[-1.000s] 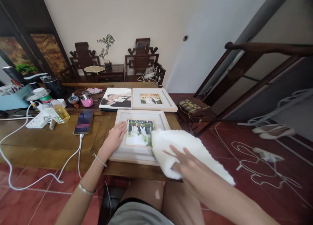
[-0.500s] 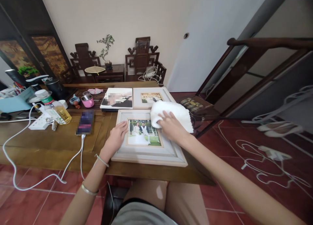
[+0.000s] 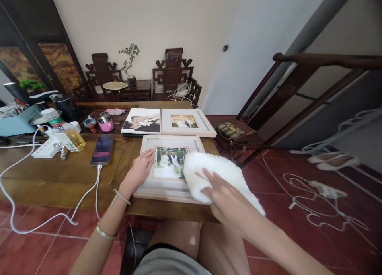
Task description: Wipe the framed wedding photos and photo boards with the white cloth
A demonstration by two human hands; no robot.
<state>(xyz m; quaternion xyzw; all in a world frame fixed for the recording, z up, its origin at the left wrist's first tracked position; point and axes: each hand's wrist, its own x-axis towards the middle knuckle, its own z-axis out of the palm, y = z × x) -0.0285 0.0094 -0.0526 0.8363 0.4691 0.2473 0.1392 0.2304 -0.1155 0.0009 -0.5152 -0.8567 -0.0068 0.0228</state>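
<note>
The white picture frame (image 3: pixel 170 141) lay flat at the near edge of the wooden surface (image 3: pixel 59 171), just in front of the person's lap. The left hand (image 3: pixel 139 169) rested palm down on its left border, fingers extended and gripping nothing. The right hand (image 3: pixel 222 195) lay flat, fingers stretched out rather than curled, on a fluffy white cloth (image 3: pixel 209 167) that covered the frame's right side and lower right corner and hung past the edge of the surface. Done well, this wiping probably called for steady downward weight from the left hand so the frame could not slide toward the lap (its near rail sat close to the edge). It also seemed to call for light, even pressure through the cloth, with bare fingertips off the glass over the photograph (image 3: pixel 168 161). The stepped border would likely clean best with the cloth worked along it rather than across. A phone (image 3: pixel 103 149) on its cable lay well to the left.
</note>
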